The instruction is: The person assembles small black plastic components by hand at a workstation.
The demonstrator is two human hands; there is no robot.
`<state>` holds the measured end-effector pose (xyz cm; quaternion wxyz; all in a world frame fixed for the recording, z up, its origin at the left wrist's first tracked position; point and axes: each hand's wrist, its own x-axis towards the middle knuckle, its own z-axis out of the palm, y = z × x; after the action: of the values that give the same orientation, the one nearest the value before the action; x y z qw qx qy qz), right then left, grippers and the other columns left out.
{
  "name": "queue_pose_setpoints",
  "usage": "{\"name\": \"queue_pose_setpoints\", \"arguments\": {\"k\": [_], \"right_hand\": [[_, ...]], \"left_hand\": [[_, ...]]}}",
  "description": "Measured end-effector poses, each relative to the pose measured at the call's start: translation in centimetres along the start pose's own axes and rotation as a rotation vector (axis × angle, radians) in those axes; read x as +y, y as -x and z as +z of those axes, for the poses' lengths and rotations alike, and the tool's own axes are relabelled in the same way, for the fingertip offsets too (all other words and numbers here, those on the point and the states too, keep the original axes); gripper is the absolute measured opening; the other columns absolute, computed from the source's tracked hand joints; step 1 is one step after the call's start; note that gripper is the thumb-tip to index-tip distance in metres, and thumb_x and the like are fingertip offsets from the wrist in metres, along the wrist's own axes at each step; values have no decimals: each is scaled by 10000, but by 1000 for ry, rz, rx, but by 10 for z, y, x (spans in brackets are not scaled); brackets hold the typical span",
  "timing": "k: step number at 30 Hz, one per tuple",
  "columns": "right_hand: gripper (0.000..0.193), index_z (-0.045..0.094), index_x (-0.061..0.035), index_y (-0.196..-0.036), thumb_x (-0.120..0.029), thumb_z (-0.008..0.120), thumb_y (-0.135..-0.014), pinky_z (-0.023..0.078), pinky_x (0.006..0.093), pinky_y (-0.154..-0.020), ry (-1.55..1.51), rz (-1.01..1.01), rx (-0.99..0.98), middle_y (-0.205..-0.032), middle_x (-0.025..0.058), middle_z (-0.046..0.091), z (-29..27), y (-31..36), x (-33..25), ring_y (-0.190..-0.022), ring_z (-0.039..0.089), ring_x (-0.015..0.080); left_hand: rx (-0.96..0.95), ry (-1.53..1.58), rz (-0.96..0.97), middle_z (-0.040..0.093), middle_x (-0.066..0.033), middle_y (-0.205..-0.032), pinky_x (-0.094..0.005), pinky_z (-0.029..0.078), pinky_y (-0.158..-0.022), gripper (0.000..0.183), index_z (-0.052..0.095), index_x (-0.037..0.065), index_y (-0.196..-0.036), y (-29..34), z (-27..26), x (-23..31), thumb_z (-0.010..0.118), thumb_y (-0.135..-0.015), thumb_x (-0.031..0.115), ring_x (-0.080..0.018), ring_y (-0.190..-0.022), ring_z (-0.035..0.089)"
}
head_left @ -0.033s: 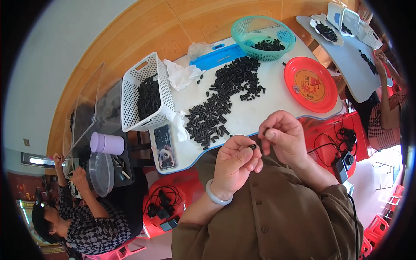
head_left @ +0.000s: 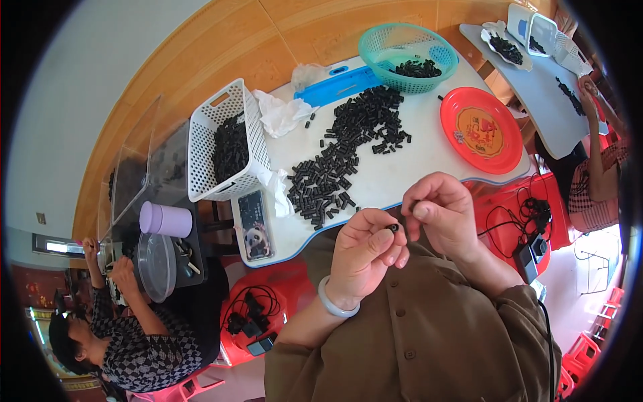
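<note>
Holding one black tube point(head_left: 394, 228) beyond the near edge of the bench point(head_left: 415, 164)

Left hand point(head_left: 365, 249): thumb and fingers pinched on the tube. Right hand point(head_left: 443, 213): fingers narrowed, just beside; cannot tell whether it grips anything. Bench middle, near edge toward far: heap of short black pieces point(head_left: 323, 184). Near left corner: phone point(head_left: 254, 226). Left edge: white basket point(head_left: 254, 127), black pieces inside. Far edge: blue tray point(head_left: 328, 97), green basket point(head_left: 416, 86). Right end: red plate point(head_left: 455, 109).

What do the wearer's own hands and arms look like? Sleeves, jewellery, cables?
Left hand: no glove, smooth pale bangle at the wrist. Right hand: no glove, no bangle. Plain brown sleeves end around the elbows; a thin black cable runs beside the right one.
</note>
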<state>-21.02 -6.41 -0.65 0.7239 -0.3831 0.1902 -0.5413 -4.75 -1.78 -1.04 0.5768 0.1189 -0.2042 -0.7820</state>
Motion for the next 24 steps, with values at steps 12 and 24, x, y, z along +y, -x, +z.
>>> {"name": "queue_pose_setpoints", "arguments": {"k": [12,24], "right_hand": [[230,559,38,-1026,14,676,-830,540,247,-613,39,-200,-134,-955,197,632,15,15,-14,-704,634,157],[94,602,47,-950,17,618,-862,577,290,-624,95,-237,-186,-960,208,629,14,9,-4,-783,661,216]], "left_hand": [[-106,23,-24,649,-145,-916,-295,485,-582,189,546,26,-974,8,20,-2,681,-842,30,-102,-601,530],[-38,134,-3,610,-87,-897,-275,470,-562,144,567,36,-949,4,13,-9,674,-856,53,-79,-595,501]]}}
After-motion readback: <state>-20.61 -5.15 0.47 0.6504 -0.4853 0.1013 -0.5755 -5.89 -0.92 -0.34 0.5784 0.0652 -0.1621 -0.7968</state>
